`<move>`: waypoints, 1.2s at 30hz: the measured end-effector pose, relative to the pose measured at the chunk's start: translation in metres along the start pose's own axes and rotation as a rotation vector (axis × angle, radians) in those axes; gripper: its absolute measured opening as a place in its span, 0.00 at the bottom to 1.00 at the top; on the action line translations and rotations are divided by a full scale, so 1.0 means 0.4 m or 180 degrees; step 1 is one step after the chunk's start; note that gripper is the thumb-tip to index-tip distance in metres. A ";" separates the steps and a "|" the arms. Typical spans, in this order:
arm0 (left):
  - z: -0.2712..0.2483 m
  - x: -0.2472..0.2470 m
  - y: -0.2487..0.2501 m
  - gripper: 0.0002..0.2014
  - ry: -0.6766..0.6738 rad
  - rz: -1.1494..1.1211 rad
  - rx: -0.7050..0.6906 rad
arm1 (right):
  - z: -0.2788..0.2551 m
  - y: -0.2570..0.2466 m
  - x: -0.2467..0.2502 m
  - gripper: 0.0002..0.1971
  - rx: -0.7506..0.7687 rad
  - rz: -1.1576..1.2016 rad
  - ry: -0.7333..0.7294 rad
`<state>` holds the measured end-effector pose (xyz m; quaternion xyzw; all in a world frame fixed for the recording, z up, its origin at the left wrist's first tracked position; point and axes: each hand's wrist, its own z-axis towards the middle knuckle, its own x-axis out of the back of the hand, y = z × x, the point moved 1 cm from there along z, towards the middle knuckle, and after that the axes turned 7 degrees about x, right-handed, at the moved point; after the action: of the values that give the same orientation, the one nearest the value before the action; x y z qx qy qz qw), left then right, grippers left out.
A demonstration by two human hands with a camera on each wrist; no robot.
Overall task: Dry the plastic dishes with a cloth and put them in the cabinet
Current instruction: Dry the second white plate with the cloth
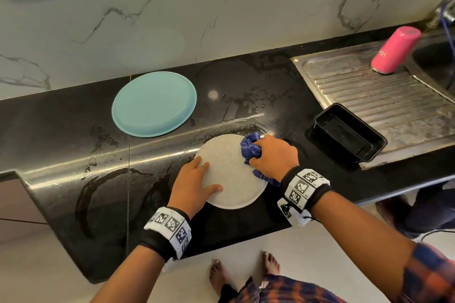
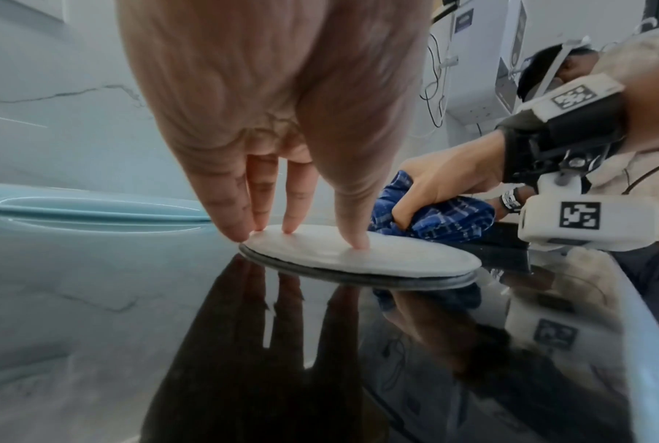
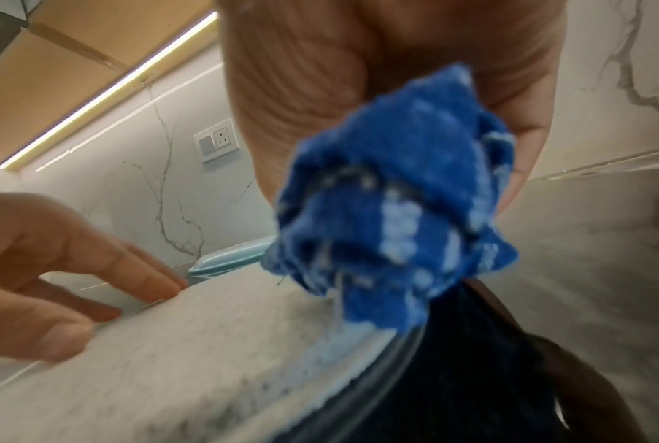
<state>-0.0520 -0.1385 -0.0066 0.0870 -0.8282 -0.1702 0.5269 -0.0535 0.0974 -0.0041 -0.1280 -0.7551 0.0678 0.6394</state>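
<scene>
Straight fingers of the left hand pin the speckled white plate face-down on the wet black worktop while the right hand, its grip clamped on the bunched blue checked cloth, wipes the rim beside it; drying is under way, and next comes turning the plate over.

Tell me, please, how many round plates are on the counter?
2. The white plate lies near the front edge, under both hands. The light blue plate lies upside down behind it, near the wall. None seems hidden.
</scene>
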 end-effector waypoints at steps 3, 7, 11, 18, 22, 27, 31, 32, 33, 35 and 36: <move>-0.046 -0.018 -0.004 0.37 0.0131 0.0167 0.0070 | 0.012 -0.009 0.010 0.15 -0.0015 -0.0114 -0.0039; -0.074 -0.021 -0.006 0.42 -0.0088 0.0198 0.0129 | 0.020 -0.012 0.019 0.16 0.0000 -0.0148 -0.0115; -0.056 0.006 0.009 0.42 -0.0162 0.0351 0.0078 | 0.069 -0.017 0.056 0.20 0.0030 -0.0135 -0.0347; -0.029 0.023 0.027 0.40 -0.0335 0.0729 0.0131 | 0.188 -0.131 0.092 0.13 0.0548 -0.0303 -0.0555; -0.026 0.019 0.028 0.39 -0.0356 0.0732 0.0159 | 0.213 -0.242 0.088 0.16 0.1050 -0.0501 -0.0757; -0.020 0.017 0.033 0.31 -0.0207 0.0612 0.0197 | 0.196 -0.370 0.029 0.12 0.1914 -0.0997 -0.0941; -0.012 0.006 0.028 0.30 -0.0175 0.0601 0.0210 | 0.208 -0.349 0.021 0.15 0.1952 -0.0987 -0.0942; -0.010 0.003 0.027 0.32 -0.0184 0.0615 0.0215 | 0.213 -0.327 0.030 0.15 0.1828 -0.0881 -0.0905; -0.007 0.001 0.028 0.34 -0.0212 0.0648 0.0221 | 0.217 -0.300 0.040 0.16 0.1673 -0.0762 -0.0845; -0.003 -0.003 0.029 0.37 -0.0275 0.0710 0.0255 | 0.216 -0.234 0.059 0.15 0.1317 -0.0483 -0.0704; -0.001 -0.004 0.030 0.36 -0.0295 0.0713 0.0261 | 0.211 -0.195 0.064 0.14 0.1121 -0.0331 -0.0627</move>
<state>-0.0507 -0.1269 -0.0033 0.0075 -0.8624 -0.0801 0.4998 -0.1488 0.0350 0.0265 0.0322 -0.7961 0.1778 0.5776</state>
